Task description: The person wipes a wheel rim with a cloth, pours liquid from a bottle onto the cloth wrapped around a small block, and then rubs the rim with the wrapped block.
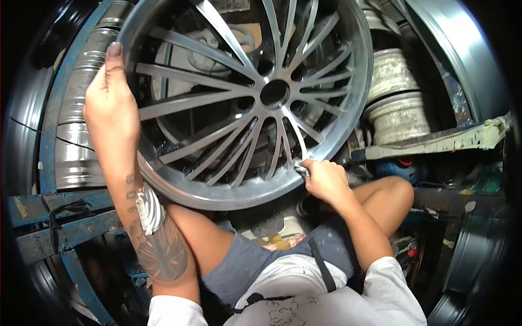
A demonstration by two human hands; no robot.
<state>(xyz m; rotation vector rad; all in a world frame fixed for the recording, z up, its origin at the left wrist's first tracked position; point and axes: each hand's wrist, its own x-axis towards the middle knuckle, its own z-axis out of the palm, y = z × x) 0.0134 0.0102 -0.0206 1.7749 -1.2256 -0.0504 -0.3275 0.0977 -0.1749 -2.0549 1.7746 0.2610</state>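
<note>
Left hand (113, 98) grips the wheel (266, 111) by its left edge, right hand (328, 182) pinching some grey scrap (301, 168) down at its lower right.

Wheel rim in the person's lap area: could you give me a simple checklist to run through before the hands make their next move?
1. Left hand steadying the wheel rim at its edge: ok, thumb at the edge.
2. Right hand holding the small grey piece: ok, pinched in the fingers.
3. Grey piece at the work spot: ok, by the rim's lower right, near a spoke's outer end.
4. Gloves on: not ok, both hands are bare.
5. Rim firmly supported underneath: cannot tell, hidden.
</note>
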